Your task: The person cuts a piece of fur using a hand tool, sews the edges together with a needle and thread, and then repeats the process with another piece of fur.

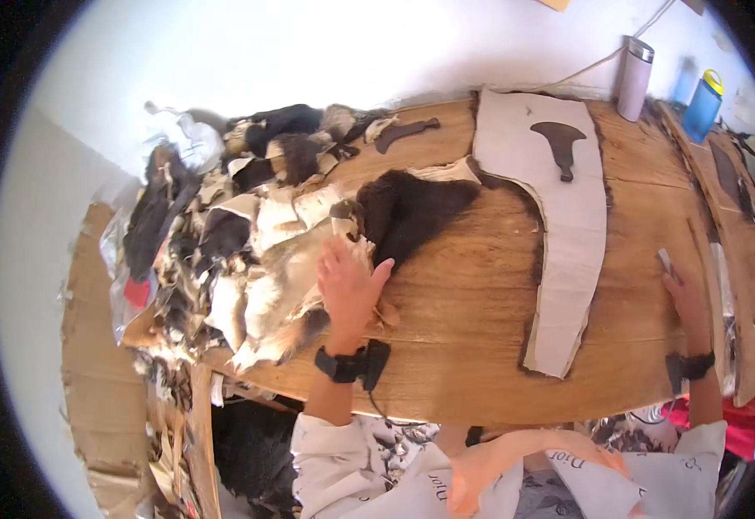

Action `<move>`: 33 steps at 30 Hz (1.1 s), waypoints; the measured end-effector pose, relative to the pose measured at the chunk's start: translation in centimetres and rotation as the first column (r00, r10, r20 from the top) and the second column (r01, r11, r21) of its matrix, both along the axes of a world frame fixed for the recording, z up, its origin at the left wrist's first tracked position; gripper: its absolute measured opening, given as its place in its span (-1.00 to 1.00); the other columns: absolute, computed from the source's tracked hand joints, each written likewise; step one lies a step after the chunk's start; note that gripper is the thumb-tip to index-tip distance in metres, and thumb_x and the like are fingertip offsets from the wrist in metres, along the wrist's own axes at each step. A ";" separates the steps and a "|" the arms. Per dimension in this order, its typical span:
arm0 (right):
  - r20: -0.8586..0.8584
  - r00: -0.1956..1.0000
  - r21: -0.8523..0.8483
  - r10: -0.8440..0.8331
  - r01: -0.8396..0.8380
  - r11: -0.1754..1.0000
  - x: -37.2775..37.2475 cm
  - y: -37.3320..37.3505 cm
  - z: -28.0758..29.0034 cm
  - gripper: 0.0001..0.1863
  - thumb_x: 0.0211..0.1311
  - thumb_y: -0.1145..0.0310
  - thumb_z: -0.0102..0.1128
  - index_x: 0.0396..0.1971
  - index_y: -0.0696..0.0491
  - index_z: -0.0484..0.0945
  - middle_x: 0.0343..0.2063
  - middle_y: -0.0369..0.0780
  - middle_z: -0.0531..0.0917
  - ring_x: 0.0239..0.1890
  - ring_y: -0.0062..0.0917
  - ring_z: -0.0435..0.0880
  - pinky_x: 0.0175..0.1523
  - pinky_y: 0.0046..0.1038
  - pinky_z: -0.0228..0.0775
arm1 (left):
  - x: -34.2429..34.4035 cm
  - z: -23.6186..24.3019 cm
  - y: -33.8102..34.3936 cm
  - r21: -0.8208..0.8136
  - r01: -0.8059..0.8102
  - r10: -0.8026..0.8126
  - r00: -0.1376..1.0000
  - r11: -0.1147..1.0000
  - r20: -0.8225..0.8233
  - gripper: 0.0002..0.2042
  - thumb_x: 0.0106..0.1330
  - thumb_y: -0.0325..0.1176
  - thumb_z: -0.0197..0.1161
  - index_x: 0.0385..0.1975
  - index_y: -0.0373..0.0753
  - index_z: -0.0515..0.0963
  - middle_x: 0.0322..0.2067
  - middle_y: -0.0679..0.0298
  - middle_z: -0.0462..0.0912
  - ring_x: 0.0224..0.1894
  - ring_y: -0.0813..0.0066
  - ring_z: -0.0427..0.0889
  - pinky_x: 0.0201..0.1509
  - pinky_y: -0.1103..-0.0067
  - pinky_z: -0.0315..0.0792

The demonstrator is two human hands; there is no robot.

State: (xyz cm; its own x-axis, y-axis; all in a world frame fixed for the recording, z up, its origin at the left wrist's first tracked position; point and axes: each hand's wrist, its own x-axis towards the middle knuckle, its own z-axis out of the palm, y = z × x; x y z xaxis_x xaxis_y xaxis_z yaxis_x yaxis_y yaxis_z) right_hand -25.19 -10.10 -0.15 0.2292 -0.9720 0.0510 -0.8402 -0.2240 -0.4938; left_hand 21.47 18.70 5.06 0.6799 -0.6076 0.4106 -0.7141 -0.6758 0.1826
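My left hand (347,285) lies palm down with its fingers spread, on the right edge of a heap of fur pieces (286,268), pale and brown. Just beyond its fingertips is a black fur piece (408,208), hair side up. At the right side of the table my right hand (689,297) is closed around a small, thin, pale tool (666,260); its tip points away from me and its exact kind is unclear. Between the hands, a long white hide piece with dark fur edges (559,268) lies flat. On it rests a dark fan-shaped tool with a short handle (559,145).
Another dark handled tool (407,133) lies at the back beside the scraps. A pink tumbler (634,80) and a blue bottle with a yellow lid (703,105) stand at the back right. Wooden boards (723,203) run along the right edge; cardboard (105,372) stands at left.
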 end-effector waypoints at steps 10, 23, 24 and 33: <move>-0.411 0.896 -0.151 -0.169 0.116 0.982 3.0 -4.2 -1.6 -0.68 0.03 0.16 0.06 -0.38 0.13 0.56 -0.46 -0.07 0.60 -0.34 -0.28 0.55 -0.22 -0.29 0.32 | 4.1 -2.3 -0.5 0.342 0.404 -0.310 0.903 0.848 -0.299 -0.26 0.00 -0.20 0.28 0.21 -0.09 0.06 0.20 -0.20 -0.07 0.15 -0.22 0.12 0.06 0.17 0.28; -0.126 0.991 -0.135 0.054 -0.071 0.988 24.1 -7.6 1.5 -0.40 0.00 -0.09 0.08 -0.32 0.25 0.47 -0.40 0.04 0.57 -0.27 -0.12 0.55 -0.18 -0.21 0.37 | 6.3 0.4 -9.7 0.211 0.510 -0.548 0.809 0.834 0.214 -0.40 -0.01 -0.35 0.24 0.10 -0.24 0.24 0.20 -0.01 0.08 0.15 -0.05 0.20 0.15 0.21 0.16; -0.141 0.989 -0.099 0.040 -0.054 0.994 24.9 -7.5 1.5 -0.38 0.00 -0.10 0.07 -0.27 0.26 0.44 -0.36 0.04 0.57 -0.24 -0.13 0.55 -0.15 -0.23 0.38 | 5.5 0.4 -11.1 0.216 0.523 -0.564 0.795 0.824 0.223 -0.40 -0.01 -0.35 0.24 0.10 -0.24 0.24 0.20 -0.01 0.08 0.15 -0.05 0.20 0.15 0.21 0.16; -0.148 0.958 -0.011 0.245 -0.249 0.968 25.6 -8.0 1.1 -0.63 0.00 0.10 0.01 -0.43 0.09 0.63 -0.40 -0.14 0.63 -0.29 -0.31 0.61 -0.20 -0.32 0.41 | -0.1 -4.9 -25.9 0.364 0.778 -0.806 0.582 0.512 -0.111 -0.44 -0.05 -0.67 0.01 0.08 -0.39 0.21 0.13 -0.08 0.20 0.20 0.02 0.14 0.24 0.36 0.12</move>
